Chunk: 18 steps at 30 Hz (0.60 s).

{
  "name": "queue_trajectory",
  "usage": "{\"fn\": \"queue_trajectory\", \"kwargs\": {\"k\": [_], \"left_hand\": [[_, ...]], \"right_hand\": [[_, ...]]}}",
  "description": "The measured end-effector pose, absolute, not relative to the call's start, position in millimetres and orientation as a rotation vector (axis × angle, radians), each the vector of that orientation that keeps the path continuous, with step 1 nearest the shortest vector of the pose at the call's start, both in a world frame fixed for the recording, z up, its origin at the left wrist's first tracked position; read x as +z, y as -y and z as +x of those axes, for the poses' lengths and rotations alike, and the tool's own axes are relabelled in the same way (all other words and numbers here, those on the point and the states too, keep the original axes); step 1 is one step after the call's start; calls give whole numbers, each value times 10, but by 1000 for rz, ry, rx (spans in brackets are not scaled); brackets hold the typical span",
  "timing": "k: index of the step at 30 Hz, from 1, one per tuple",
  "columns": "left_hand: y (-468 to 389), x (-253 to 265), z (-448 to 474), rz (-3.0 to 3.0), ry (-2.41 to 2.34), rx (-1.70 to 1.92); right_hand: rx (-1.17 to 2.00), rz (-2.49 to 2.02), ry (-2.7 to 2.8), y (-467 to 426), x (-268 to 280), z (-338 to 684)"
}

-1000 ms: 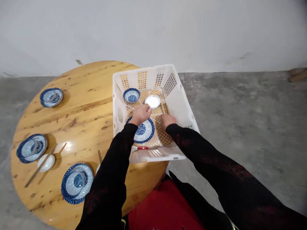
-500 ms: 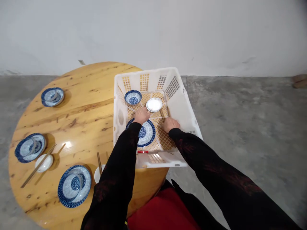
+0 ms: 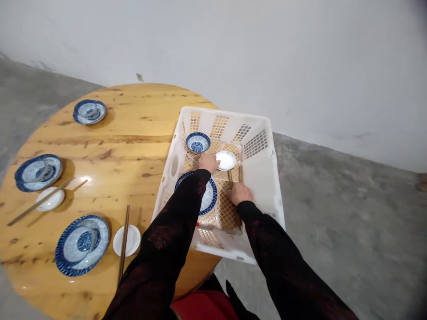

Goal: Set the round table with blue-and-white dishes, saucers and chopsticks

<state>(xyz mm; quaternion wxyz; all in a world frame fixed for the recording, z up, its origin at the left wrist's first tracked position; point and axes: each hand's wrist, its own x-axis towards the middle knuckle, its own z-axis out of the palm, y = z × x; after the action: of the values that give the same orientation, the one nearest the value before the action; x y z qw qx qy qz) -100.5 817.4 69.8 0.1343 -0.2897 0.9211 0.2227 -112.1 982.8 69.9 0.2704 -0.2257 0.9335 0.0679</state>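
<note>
Both my hands are inside a white plastic basket at the table's right edge. My left hand is closed with its fingers at the rim of a small white dish, low over the basket's latticed bottom. My right hand is closed around wooden chopsticks that run lengthwise near the basket's right side. A blue-and-white bowl sits in the far left corner. Under my left forearm lies a blue-and-white plate, partly hidden by the sleeve.
On the round wooden table stand several blue-patterned plates with bowls on them, one being the near plate. A white dish with chopsticks across it is beside my left sleeve; another such dish is farther left. A wall rises behind.
My view has turned, so the table and basket appear tilted and shifted. The white dish sits slightly nearer me in the basket. Both hands keep their holds, and the chopsticks' near end now shows.
</note>
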Motion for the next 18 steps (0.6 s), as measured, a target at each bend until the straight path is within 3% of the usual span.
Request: {"fn": "queue_trajectory", "kwargs": {"k": [18], "left_hand": [[-8160, 852, -978, -1049, -2663, 768]], "right_hand": [[140, -576, -2536, -9797, 834, -1138]]}}
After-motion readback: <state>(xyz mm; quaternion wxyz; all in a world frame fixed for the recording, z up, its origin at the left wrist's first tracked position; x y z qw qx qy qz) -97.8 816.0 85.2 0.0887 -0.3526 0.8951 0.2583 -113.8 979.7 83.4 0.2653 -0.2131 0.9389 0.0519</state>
